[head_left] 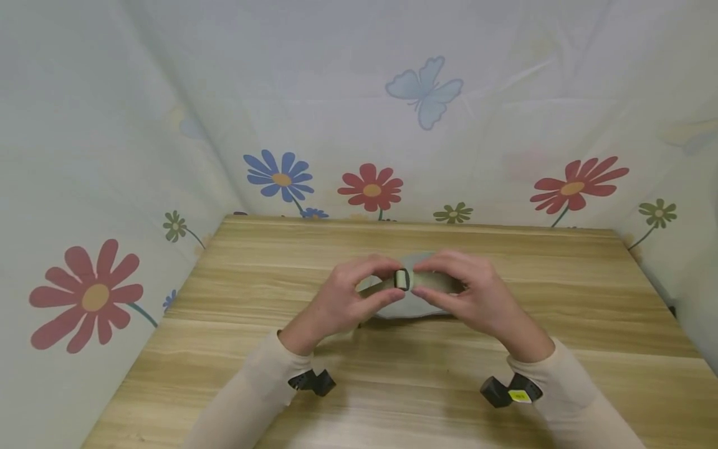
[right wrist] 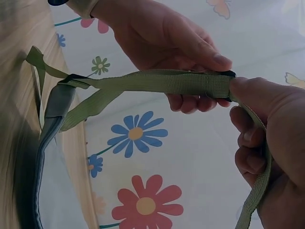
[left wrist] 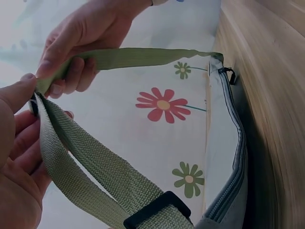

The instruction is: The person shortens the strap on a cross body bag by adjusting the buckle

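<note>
pinching the buckle with the left hand — nearer — and the strap, toward 3 o'clock, with the right hand — stretched along 9-to-3.

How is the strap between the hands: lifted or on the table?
Lifted: left hand and right hand pinch the strap at a black buckle, clear of the table in both wrist views.

Green strap, black slider, flower-patterned backdrop
</note>
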`<move>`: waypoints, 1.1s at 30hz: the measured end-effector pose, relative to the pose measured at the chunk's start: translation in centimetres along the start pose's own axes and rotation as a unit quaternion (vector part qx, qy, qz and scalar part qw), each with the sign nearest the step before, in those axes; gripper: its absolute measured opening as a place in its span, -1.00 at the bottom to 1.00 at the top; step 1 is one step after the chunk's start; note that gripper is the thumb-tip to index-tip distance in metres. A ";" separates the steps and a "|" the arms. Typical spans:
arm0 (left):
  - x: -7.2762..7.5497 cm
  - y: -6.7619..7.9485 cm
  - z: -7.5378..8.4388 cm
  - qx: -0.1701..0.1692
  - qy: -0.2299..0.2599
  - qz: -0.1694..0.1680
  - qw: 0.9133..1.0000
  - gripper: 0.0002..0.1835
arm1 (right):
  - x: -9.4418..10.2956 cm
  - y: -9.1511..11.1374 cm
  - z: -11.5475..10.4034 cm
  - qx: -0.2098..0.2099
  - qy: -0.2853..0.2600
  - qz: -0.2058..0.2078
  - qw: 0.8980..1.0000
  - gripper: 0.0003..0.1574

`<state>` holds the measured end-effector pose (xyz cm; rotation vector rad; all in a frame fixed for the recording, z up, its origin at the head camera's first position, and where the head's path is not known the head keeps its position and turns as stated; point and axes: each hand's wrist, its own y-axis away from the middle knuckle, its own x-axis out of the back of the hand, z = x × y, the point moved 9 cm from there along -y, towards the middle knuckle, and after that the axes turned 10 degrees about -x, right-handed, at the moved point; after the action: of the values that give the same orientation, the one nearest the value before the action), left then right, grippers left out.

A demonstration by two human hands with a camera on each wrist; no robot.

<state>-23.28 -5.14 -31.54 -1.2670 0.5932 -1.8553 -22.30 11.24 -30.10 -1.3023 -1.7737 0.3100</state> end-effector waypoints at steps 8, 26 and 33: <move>0.0 0.2 -0.1 0.012 0.003 0.006 1.000 -0.64 | -0.5 0.3 0.4 -0.002 0.023 -0.014 1.000 -0.54; 0.1 1.6 -2.3 0.138 0.062 0.022 0.988 -0.64 | -0.3 0.7 0.4 0.024 0.049 -0.003 0.998 -0.50; -0.3 1.3 -2.3 0.137 0.074 0.000 0.988 -0.67 | -0.4 0.6 0.6 0.015 0.005 -0.009 1.000 -0.57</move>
<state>-24.86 -5.80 -33.57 -0.9549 0.3985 -1.9652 -22.37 11.31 -31.08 -1.2629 -1.7653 0.3179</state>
